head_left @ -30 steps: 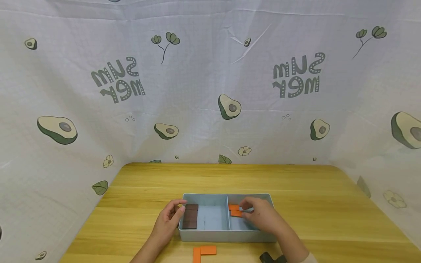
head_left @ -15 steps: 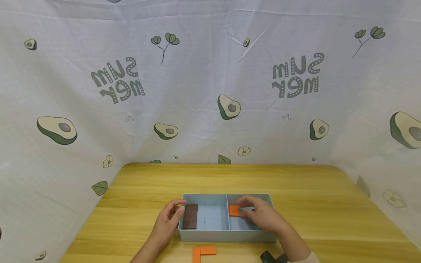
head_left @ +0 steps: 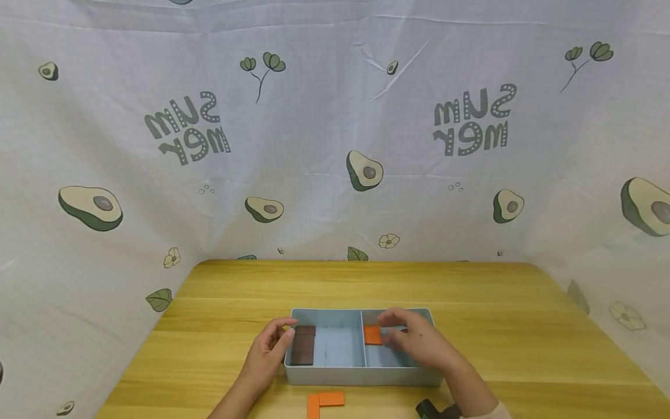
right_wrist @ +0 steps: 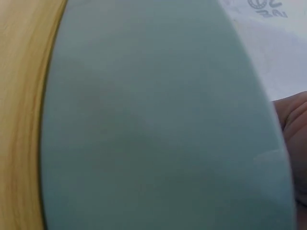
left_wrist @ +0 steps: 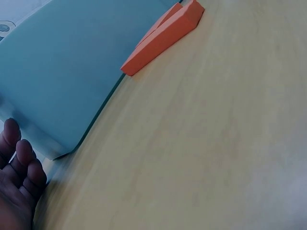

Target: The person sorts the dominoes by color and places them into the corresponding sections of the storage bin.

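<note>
A pale blue box (head_left: 361,375) with a divider (head_left: 363,338) stands on the table. Dark brown rectangular blocks (head_left: 303,345) line the left end of its larger compartment. In the right compartment, orange blocks (head_left: 373,335) lie flush together against the divider. Over that compartment hovers my right hand (head_left: 419,340), thumb and forefinger spread just right of the orange blocks, with nothing visible between them. My left hand (head_left: 269,349) rests at the box's left end, its fingers loosely bent at the rim. The right wrist view mostly shows the box's outer wall (right_wrist: 158,115).
Two orange blocks (head_left: 331,398) lie in an L on the wooden table (head_left: 235,291) before the box. A dark object (head_left: 438,409), partly cut off, sits by my right forearm. Patterned white cloth (head_left: 314,116) hangs behind and at both sides.
The orange blocks in the right compartment were staggered and now lie level with each other. My right hand's fingers have drawn slightly away from them. My left hand has stayed put.
</note>
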`<state>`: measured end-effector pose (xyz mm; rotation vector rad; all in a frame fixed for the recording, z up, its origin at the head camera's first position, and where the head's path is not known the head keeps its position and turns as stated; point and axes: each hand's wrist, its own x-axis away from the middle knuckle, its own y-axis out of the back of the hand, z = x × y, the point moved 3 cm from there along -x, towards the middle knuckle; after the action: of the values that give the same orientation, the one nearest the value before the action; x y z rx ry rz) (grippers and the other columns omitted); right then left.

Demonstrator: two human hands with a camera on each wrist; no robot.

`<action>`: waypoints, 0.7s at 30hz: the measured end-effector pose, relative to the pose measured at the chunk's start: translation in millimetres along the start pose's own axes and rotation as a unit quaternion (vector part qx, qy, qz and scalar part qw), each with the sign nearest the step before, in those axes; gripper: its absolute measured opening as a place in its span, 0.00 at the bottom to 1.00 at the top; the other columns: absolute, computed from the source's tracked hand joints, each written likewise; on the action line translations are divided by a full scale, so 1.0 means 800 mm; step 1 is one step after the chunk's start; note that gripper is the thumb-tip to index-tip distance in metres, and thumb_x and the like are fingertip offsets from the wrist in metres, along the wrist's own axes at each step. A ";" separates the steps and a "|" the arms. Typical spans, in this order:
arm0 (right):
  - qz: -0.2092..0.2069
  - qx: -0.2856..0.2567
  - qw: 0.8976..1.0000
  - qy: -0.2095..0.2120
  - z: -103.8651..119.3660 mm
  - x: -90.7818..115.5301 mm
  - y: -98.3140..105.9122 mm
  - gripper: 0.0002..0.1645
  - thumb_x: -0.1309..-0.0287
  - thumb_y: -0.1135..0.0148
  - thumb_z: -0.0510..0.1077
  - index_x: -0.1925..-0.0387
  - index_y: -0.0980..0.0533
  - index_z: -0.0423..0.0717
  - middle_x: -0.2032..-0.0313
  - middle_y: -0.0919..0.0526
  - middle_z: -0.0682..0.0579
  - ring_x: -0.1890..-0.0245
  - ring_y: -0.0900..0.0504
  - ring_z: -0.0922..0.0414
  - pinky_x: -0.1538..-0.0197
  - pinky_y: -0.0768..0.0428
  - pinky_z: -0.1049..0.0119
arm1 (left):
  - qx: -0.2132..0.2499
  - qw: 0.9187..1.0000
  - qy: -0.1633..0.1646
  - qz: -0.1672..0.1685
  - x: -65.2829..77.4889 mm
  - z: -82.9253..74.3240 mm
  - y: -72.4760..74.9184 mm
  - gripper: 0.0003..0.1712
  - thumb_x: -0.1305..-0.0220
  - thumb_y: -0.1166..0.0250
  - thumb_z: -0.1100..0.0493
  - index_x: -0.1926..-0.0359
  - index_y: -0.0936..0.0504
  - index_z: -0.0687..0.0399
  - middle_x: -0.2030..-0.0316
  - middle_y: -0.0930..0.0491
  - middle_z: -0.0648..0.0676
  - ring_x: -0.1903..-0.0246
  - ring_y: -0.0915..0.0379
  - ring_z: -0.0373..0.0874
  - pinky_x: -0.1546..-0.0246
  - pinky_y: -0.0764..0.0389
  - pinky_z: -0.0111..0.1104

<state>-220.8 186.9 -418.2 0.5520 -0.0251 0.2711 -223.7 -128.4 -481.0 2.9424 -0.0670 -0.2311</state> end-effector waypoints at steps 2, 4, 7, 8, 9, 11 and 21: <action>0.001 -0.015 1.000 0.007 0.004 0.002 0.001 0.14 0.30 0.44 0.33 0.45 0.23 0.41 0.42 0.18 0.41 0.51 0.14 0.50 0.49 0.14 0.56 | 0.000 1.000 0.001 0.001 0.000 0.000 0.000 0.12 0.27 0.37 0.55 0.46 0.18 0.49 0.73 0.31 0.48 0.75 0.35 0.36 0.71 0.31 0.28; 0.011 -0.035 0.999 0.025 0.010 0.005 0.003 0.14 0.29 0.43 0.34 0.44 0.24 0.39 0.42 0.19 0.40 0.49 0.14 0.47 0.48 0.14 0.56 | 0.000 1.000 0.002 0.002 0.000 0.000 0.000 0.12 0.27 0.37 0.55 0.46 0.18 0.49 0.73 0.31 0.48 0.75 0.36 0.36 0.71 0.31 0.28; 0.033 -0.063 0.996 0.052 0.020 0.010 0.004 0.15 0.28 0.42 0.37 0.43 0.25 0.38 0.41 0.19 0.39 0.47 0.14 0.45 0.47 0.15 0.59 | 0.000 1.000 0.003 0.003 0.001 -0.001 0.001 0.12 0.27 0.37 0.55 0.46 0.18 0.48 0.73 0.31 0.48 0.75 0.36 0.36 0.71 0.31 0.28; 0.040 -0.068 0.995 0.059 0.024 0.011 0.003 0.15 0.28 0.41 0.39 0.43 0.24 0.39 0.42 0.19 0.40 0.47 0.14 0.46 0.47 0.15 0.60 | 0.000 1.000 0.003 0.002 0.001 -0.001 0.001 0.12 0.27 0.37 0.55 0.46 0.18 0.48 0.73 0.31 0.48 0.75 0.36 0.36 0.71 0.31 0.28; 0.047 -0.073 0.994 0.070 0.028 0.012 0.002 0.16 0.28 0.41 0.40 0.43 0.24 0.39 0.42 0.19 0.39 0.48 0.14 0.47 0.47 0.15 0.61 | -0.001 1.000 0.002 0.002 0.001 -0.001 0.001 0.12 0.27 0.37 0.55 0.46 0.18 0.48 0.72 0.31 0.48 0.75 0.36 0.36 0.70 0.31 0.28; 0.062 -0.087 0.990 0.087 0.037 0.016 0.000 0.17 0.28 0.40 0.41 0.43 0.24 0.38 0.43 0.19 0.38 0.48 0.13 0.48 0.47 0.15 0.62 | -0.001 1.000 0.001 0.002 0.001 -0.001 0.001 0.12 0.27 0.37 0.55 0.46 0.18 0.48 0.72 0.31 0.49 0.74 0.35 0.36 0.70 0.31 0.28; 0.264 -0.049 0.948 0.170 0.063 0.046 -0.029 0.18 0.27 0.42 0.45 0.40 0.23 0.45 0.35 0.22 0.40 0.37 0.21 0.63 0.41 0.22 0.72 | -0.006 1.000 -0.005 -0.006 0.000 -0.002 0.000 0.12 0.27 0.37 0.55 0.46 0.18 0.49 0.72 0.30 0.49 0.74 0.34 0.36 0.71 0.30 0.28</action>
<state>-177.0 150.6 -383.5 0.3849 0.1497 0.8816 -223.5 -128.0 -479.6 2.9298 -0.0500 -0.2463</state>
